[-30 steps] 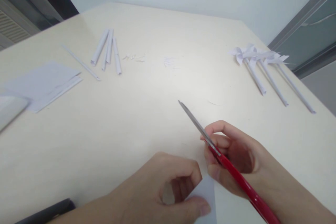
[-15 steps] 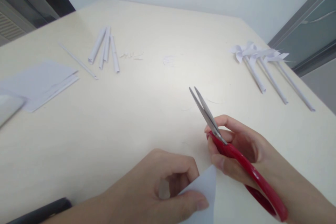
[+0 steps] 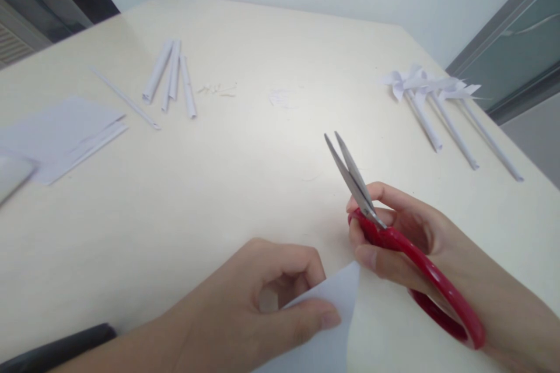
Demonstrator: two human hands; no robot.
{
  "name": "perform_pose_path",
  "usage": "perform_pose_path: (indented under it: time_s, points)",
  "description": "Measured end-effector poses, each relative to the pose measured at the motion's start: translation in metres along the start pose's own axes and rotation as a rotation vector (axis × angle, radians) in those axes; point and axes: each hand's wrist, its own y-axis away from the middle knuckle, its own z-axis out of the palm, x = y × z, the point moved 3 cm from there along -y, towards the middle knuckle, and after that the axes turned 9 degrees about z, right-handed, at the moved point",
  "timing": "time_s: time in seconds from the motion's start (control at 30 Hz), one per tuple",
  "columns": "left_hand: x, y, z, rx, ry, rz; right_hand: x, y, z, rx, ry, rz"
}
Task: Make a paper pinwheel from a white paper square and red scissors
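- Whereas a second ago the blades of the red-handled scissors (image 3: pixel 385 233) lay shut in one line, in the head view they now stand parted in a narrow V, tips pointing up and away over the desk (image 3: pixel 245 175).
- Right hand (image 3: pixel 406 245): its grip is clenched through the red loops, and it has lifted and swung the scissors more upright and a little to the right since then.
- Left hand (image 3: pixel 262 309): its grip pinches a white paper sheet (image 3: pixel 332 315) between thumb and curled fingers, low in the picture near the desk's front edge. More of the sheet's pointed corner shows now than before, standing up just beside the right hand's fingers but not yet between the blades.
- Judged from this, the scissors have been opened ready for a cut, and the paper corner has been brought close to them; no cut has begun.
- Farther off and unmoved on the desk: a stack of paper sheets (image 3: pixel 61 137) at the left, several rolled paper tubes (image 3: pixel 168 78) beyond it, and finished paper pinwheels (image 3: pixel 431 99) on sticks at the right.
- A dark object (image 3: pixel 56 349) lies at the bottom left corner; what it is cannot be told.
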Motion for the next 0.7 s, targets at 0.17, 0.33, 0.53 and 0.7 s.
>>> perform_pose_path:
  time_s: [0.17, 0.33, 0.53, 0.7]
  points:
    - [-0.001, 0.001, 0.000, -0.013, 0.010, 0.005, 0.000, 0.003, -0.001, -0.008, -0.020, 0.009]
    - [0.002, -0.001, 0.002, -0.028, -0.132, -0.008, 0.001, 0.003, 0.003, -0.028, -0.041, 0.026]
    - [0.004, -0.002, 0.005, -0.015, -0.175, 0.020, 0.002, 0.003, 0.009, -0.143, -0.083, 0.060]
    - [0.003, 0.004, 0.003, 0.029, -0.176, -0.016, 0.000, 0.001, 0.001, -0.051, -0.050, 0.000]
